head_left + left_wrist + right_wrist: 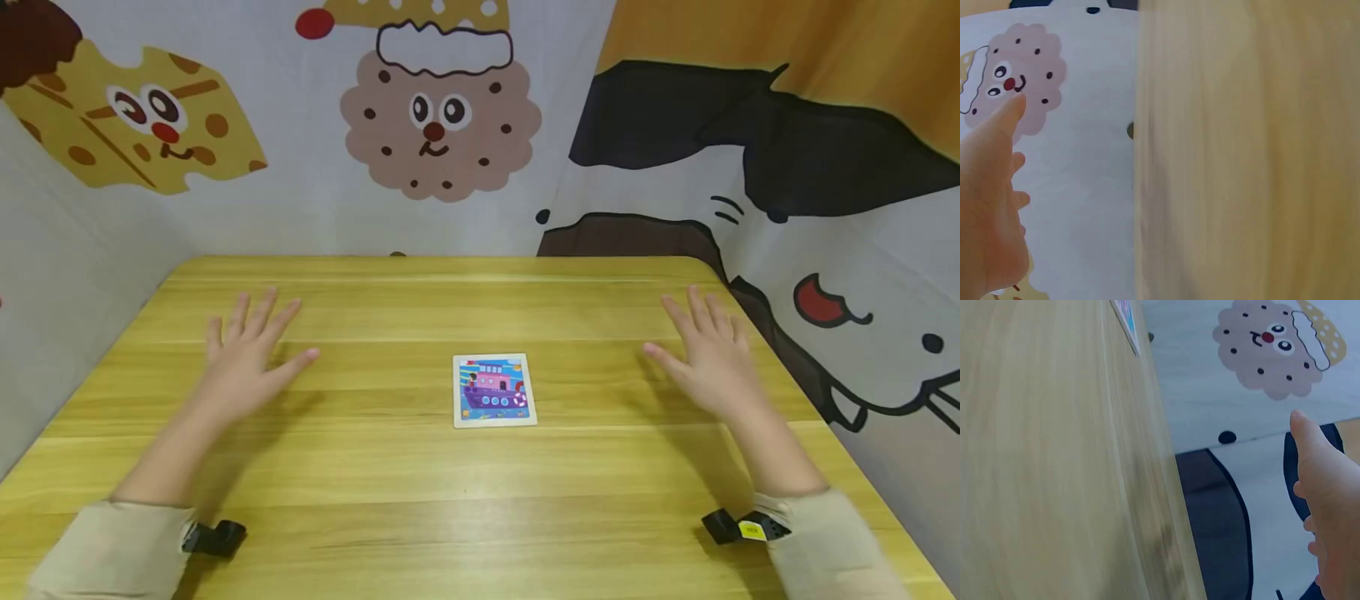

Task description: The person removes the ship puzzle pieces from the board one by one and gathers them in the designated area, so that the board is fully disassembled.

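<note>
Apparently no handling underway: boat-picture card point(495, 392) flat on worktop point(465, 525), untouched; left hand point(246, 367), right hand point(712, 367) spread wide, empty, either side. Work finished or unstarted, cannot tell.

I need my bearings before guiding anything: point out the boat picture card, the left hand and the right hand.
Boat picture card point(495, 392): head view, middle of the printed boat.
Left hand point(243, 365): head view, back of the hand.
Right hand point(714, 363): head view, back of the hand.
</note>
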`<state>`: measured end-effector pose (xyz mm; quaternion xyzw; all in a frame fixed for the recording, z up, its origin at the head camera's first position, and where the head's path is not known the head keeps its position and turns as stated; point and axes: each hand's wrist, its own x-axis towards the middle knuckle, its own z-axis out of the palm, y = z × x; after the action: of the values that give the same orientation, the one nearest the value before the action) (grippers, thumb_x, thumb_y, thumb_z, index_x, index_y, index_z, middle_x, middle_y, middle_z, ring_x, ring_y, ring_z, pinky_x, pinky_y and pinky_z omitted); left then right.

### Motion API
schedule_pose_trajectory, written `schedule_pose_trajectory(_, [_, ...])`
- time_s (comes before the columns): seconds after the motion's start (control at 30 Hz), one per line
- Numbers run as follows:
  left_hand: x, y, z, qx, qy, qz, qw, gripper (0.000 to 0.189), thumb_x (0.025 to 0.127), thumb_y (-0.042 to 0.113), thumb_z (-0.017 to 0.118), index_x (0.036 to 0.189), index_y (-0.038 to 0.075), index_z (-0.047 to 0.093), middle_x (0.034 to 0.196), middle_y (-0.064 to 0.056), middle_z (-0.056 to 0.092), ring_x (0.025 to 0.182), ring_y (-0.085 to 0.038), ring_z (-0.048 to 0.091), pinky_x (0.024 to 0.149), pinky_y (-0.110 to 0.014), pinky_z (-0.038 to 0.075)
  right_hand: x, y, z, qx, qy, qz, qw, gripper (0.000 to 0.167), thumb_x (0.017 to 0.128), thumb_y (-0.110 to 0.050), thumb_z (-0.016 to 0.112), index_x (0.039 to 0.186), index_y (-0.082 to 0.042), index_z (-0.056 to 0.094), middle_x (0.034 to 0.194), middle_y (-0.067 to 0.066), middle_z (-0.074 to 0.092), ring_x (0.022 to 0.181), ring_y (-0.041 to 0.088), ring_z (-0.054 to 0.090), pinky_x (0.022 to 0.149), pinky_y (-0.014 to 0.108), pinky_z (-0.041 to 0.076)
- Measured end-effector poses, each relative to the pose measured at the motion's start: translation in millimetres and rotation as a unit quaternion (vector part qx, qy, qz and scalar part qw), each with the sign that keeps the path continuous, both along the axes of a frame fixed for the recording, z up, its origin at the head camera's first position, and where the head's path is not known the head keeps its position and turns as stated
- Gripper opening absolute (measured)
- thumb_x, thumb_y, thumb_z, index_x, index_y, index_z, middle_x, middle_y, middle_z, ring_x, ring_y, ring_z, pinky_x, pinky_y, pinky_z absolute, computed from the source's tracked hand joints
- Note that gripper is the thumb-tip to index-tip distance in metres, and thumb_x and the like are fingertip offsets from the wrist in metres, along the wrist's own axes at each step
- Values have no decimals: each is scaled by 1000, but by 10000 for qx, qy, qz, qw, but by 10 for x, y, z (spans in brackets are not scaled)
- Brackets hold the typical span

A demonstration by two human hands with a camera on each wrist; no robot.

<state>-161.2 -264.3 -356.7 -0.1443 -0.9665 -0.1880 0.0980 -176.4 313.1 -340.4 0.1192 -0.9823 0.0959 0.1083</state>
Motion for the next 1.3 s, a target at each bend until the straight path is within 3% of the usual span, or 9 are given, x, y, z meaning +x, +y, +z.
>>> schedule_pose_trajectory(0.6, [-56, 498, -243, 1328, -13, -308, 9907, 73, 93, 44, 59, 151, 15, 28, 158, -14, 11, 142, -38, 0, 104, -65, -4, 79, -528, -235, -755, 403, 792, 9932, 73, 91, -51, 58, 149, -14, 33, 154, 20, 22, 139, 40, 17, 106, 62, 13])
schedule_pose_trajectory(0.93, [-107, 806, -389, 1755, -53, -609, 9826, 71, 90, 41, 65, 147, 10, 36, 152, -18, 27, 139, -42, 16, 103, -68, 7, 25, -741, -340, -1258, 171, 1377, 9823, 72, 88, -44, 66, 146, -13, 38, 151, 17, 30, 136, 41, 27, 103, 65, 21])
schedule_pose_trajectory(1.3, [-187, 1121, -525, 1920, -296, -866, 9771, 68, 89, 41, 67, 143, 7, 42, 145, -17, 39, 133, -39, 31, 104, -63, 19, -71, -879, -587, -1861, -675, 1897, 9617, 71, 89, -41, 67, 146, -10, 38, 149, 14, 35, 136, 35, 31, 106, 57, 25])
